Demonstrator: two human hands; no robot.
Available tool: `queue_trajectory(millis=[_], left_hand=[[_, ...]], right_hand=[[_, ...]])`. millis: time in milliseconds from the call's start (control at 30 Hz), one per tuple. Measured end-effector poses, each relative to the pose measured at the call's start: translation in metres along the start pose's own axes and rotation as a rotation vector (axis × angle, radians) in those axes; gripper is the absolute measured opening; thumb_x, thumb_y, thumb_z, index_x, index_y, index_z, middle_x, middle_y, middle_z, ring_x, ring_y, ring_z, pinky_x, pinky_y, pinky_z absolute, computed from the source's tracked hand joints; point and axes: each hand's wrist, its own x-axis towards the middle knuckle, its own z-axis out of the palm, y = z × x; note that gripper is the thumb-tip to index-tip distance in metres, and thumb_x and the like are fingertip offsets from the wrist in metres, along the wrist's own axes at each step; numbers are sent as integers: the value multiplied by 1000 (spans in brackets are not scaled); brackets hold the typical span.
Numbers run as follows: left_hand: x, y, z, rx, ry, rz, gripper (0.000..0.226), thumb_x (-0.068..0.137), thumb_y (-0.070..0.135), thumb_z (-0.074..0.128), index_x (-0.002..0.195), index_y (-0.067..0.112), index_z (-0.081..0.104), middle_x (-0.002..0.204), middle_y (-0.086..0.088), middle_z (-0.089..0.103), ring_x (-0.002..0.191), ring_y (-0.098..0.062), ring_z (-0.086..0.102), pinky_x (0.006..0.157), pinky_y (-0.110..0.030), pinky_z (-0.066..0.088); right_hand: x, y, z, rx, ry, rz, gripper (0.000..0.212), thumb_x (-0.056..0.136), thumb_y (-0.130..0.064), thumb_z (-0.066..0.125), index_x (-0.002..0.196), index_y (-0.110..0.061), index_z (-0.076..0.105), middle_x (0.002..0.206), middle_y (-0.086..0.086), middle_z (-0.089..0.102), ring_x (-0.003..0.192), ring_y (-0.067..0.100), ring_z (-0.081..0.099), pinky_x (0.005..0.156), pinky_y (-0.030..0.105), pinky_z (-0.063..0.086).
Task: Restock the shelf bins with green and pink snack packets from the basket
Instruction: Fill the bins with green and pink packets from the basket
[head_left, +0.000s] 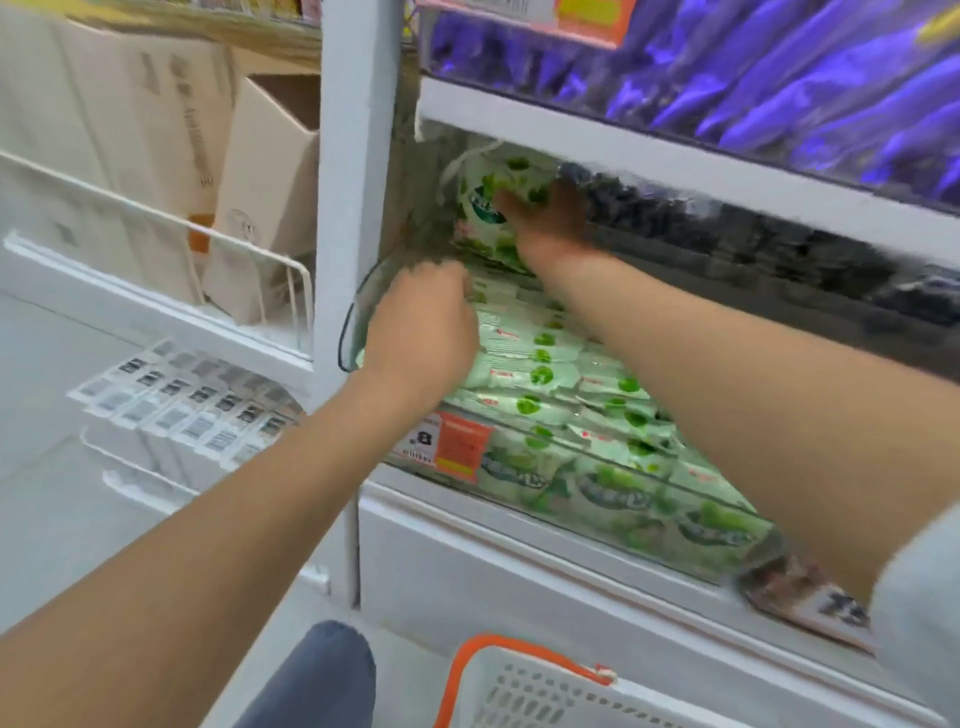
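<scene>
Shop aisle, pale floor, white shelving.

- Far left of both hands: cardboard boxes (156, 130) stand behind a white wire rail (156, 218). Below them is a row of barcode label strips (182, 400).
- Just left of the left hand: a white upright post (353, 182) of the shelf unit.
- Under and around the hands: a clear shelf bin (349, 332), its rounded corner touching the left wrist side. It is packed with green snack packets (545, 374) standing in rows. An orange price tag (457, 447) sits on its front, below the left hand.
- Above the right hand: a shelf of purple packets (779, 78). To its right is a bin of dark packets (727, 223), too blurred to read.
- Below both forearms: a white basket (519, 696) with an orange rim. A knee (322, 670) in blue-grey cloth is just left of it.

Left hand (421, 332): arm reaches in from lower left, knuckles up, fingers curled down among the packet tops at the bin's left rear. The fingertips are hidden, so I cannot tell whether it grips a packet.

Right hand (550, 218): forearm crosses over the bin from lower right. The fingers are spread flat on the face of one green packet (488, 197), which stands tilted at the back of the bin, beyond the left hand. It presses the packet and does not clasp it.
</scene>
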Motion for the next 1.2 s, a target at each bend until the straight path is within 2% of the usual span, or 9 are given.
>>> queue_trajectory(millis=[233,500,600,667,833,967,1000,1100,1200], left_hand=[[-6,4,-4,28,-9,-28,19,89,10,49,101,9,64,104,-9,63,98,-29,54,80,-47,49],[-7,8,-6,68,-43,-37,20,92,17,49,104,10,64,111,-10,62,106,-29,52,83,-44,49],[-7,9,-5,88,-49,-41,23,92,20,49,108,11,64,113,-10,62,107,-29,52,83,-43,49],[-7,9,-4,97,-50,-39,24,92,21,49,109,11,64,114,-10,62,108,-29,52,82,-42,48],[-6,8,-3,112,-58,-30,25,92,22,50,110,11,64,115,-11,61,109,-29,51,81,-41,46],[-5,9,-4,119,-68,-26,24,93,21,49,109,11,64,113,-11,61,109,-30,51,82,-41,48],[-5,10,-5,115,-69,-26,24,93,21,49,108,10,64,112,-12,61,107,-30,52,82,-41,48],[-5,14,-11,121,-43,-14,23,93,20,47,104,9,65,109,-13,59,102,-32,54,81,-45,50],[-14,27,-19,213,11,62,25,95,21,46,104,8,65,108,-13,61,102,-33,53,78,-44,50]], right_hand=[[8,18,27,-220,127,12,71,97,-40,50,148,0,21,146,15,40,134,32,40,107,41,37],[17,18,36,-219,-92,123,70,99,-47,41,147,0,23,147,20,33,130,36,43,105,42,40],[24,18,33,-98,-17,126,48,88,-43,47,119,-6,49,124,11,53,104,29,58,87,38,49],[24,19,32,-141,26,101,24,94,-33,47,101,-11,49,118,12,54,95,27,58,76,35,45],[21,28,32,-320,6,24,47,100,-43,42,114,-2,60,127,19,57,114,33,57,91,37,47],[13,32,22,-306,-24,37,52,94,-57,45,69,-13,51,87,14,56,94,29,60,72,31,42],[6,33,17,-311,-15,28,51,93,-57,48,74,-11,55,89,13,57,94,29,59,73,31,43],[-28,30,-9,-334,-21,-14,51,94,-47,55,125,-7,58,128,16,56,118,31,53,96,34,44],[-79,29,-48,-418,-40,-152,45,94,-38,58,130,-11,57,127,13,60,117,29,55,97,34,44]])
